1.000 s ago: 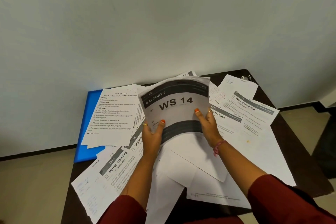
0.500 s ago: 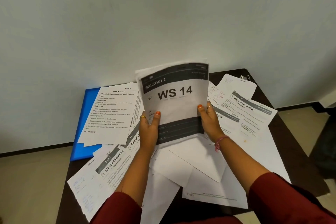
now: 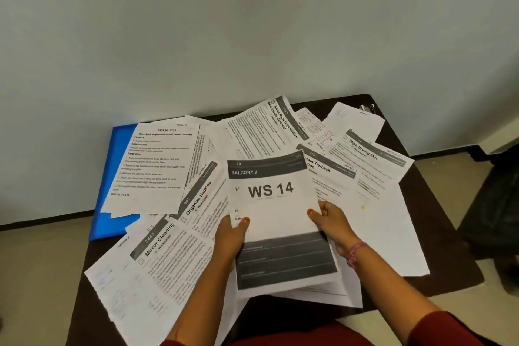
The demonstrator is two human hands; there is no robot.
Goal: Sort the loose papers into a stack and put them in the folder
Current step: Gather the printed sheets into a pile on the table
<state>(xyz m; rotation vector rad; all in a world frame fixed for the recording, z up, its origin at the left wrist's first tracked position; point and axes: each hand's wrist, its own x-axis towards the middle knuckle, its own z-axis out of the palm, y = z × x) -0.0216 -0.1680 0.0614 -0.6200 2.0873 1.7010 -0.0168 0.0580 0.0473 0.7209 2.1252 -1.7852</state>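
A small stack of papers topped by the "WS 14" sheet (image 3: 273, 205) lies low over the middle of the table, held at both side edges. My left hand (image 3: 230, 236) grips its left edge with the thumb on top. My right hand (image 3: 331, 222) grips its right edge the same way. Loose printed sheets lie scattered around: "Mirror Cleaning" (image 3: 157, 261) at front left, "Organize Napkins" (image 3: 200, 199), "Shoe Rack" (image 3: 264, 132) behind, "Wipe Drying Mat" (image 3: 368, 157) at right. The blue folder (image 3: 115, 177) lies at the back left, mostly covered by a text sheet (image 3: 154, 166).
The dark table (image 3: 438, 247) stands against a pale wall. Its right and front edges show bare wood. A small metal clip (image 3: 368, 107) lies at the back right corner. A dark object (image 3: 494, 205) stands on the floor to the right.
Both hands have brought the "WS 14" stack down from upright to nearly flat over the table. The "Shoe Rack" sheet behind it is now uncovered.
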